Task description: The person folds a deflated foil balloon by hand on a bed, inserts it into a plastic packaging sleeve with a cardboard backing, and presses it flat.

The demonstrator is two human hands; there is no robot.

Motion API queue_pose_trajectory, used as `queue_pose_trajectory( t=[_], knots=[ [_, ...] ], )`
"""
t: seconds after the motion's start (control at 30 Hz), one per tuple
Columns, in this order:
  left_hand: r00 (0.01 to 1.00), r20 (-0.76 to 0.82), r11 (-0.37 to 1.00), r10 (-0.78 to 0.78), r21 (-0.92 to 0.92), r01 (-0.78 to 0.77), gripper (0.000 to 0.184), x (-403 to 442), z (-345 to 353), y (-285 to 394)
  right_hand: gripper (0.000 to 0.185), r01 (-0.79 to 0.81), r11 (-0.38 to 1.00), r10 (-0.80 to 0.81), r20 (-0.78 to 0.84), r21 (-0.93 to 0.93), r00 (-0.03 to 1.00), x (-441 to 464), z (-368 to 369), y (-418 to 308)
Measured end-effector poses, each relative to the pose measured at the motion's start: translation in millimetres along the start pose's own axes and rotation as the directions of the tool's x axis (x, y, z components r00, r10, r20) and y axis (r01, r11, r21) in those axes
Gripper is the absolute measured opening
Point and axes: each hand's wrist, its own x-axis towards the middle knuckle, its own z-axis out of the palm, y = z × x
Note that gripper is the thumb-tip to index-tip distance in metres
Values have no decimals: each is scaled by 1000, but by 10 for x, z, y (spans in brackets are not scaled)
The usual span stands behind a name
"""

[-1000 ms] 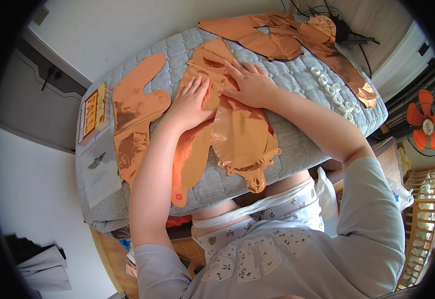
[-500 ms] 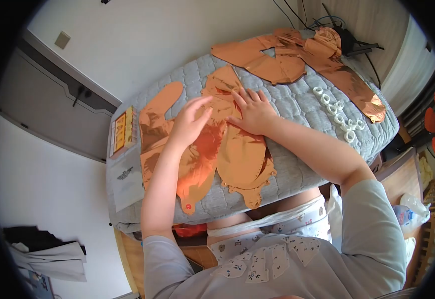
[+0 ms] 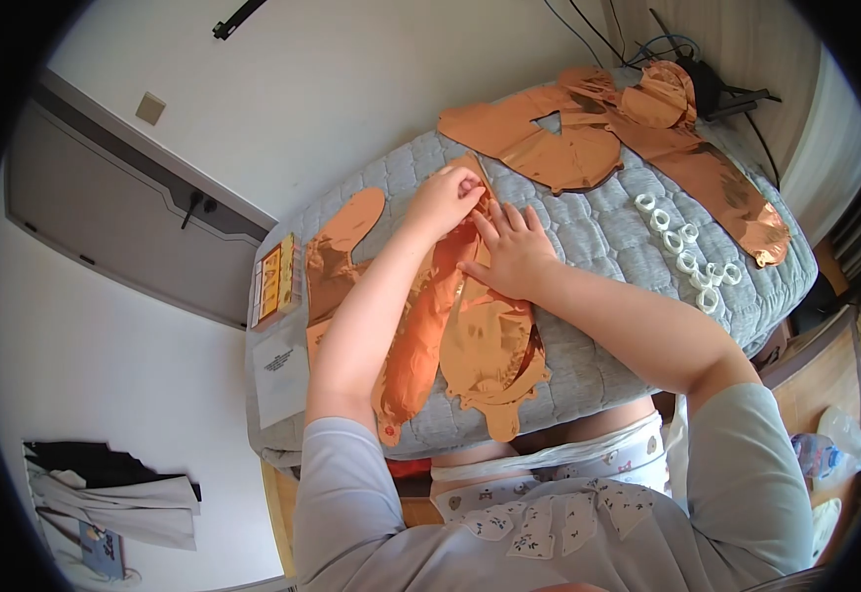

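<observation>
A rose-gold foil balloon [image 3: 489, 340], flat and uninflated, lies across the near part of the padded surface. My left hand [image 3: 443, 202] is closed in a pinch on the foil near its far end. Along the left side the foil is raised into a long, rounded fold. Just to the right, my right hand [image 3: 517, 255] lies flat on the same balloon with its fingers spread. Another flat foil piece [image 3: 336, 237] shows at the left, partly hidden by my left forearm; whether it joins the balloon I cannot tell.
More flat foil balloons [image 3: 563, 148] lie at the far side. Several white ribbon rolls [image 3: 687, 261] sit on the right of the quilted mattress [image 3: 603, 335]. A yellow-and-red box [image 3: 274, 283] and a clear packet [image 3: 280, 370] are at the left edge. Black cables hang in the far right corner.
My left hand has moved away from me and to the right, closing from open into a pinch. The balloon's left part is now folded inward. My right hand stays flat on the foil.
</observation>
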Motion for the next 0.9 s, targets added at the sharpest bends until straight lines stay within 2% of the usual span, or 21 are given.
queue_pose_trajectory(
  t=[0.07,0.17,0.23,0.33,0.43,0.57,0.63,0.67,0.73,0.77,0.83,0.87,0.9],
  knots=[
    [998,-53,998,46,43,-44,23,85,93,-3,94,-1,1000,1,5,-8,1000,-2,-10,-9],
    [999,-44,995,-30,98,34,22,188,139,-9,94,-3,1000,2,13,4,1000,7,3,-3],
    [998,-60,932,30,362,-6,21,224,119,9,94,-4,1000,3,14,6,1000,-1,3,-4],
    [989,-124,909,81,416,-23,17,234,149,51,93,-5,1000,5,15,8,1000,-6,-16,-6],
    [981,-107,860,165,503,-90,19,284,128,66,93,-10,1000,10,20,8,1000,-9,-9,-14],
    [978,-133,910,164,403,-98,18,381,48,207,93,-12,1000,12,38,10,999,-8,-33,-16],
    [990,-42,773,131,630,-76,21,405,-35,255,93,-14,1000,14,30,6,999,-10,-17,-17],
    [990,-41,773,132,630,-77,21,403,-75,276,92,-11,1000,11,21,0,1000,-10,-11,-18],
    [980,197,862,34,490,-129,24,405,-114,256,92,-14,1000,14,26,1,1000,-17,-24,-27],
    [980,197,861,34,492,-129,24,402,-109,259,92,-16,1000,16,28,1,999,-16,-35,-30],
    [960,259,973,-107,224,48,28,413,-53,172,92,-11,1000,11,29,-13,1000,-13,-42,-21],
    [960,258,973,-109,228,49,28,409,-30,120,92,-7,1000,8,35,-25,999,-18,-38,-22],
    [967,239,989,-91,137,59,30,410,-8,73,92,-6,1000,6,34,-22,999,-14,-26,-18]
  ],
)
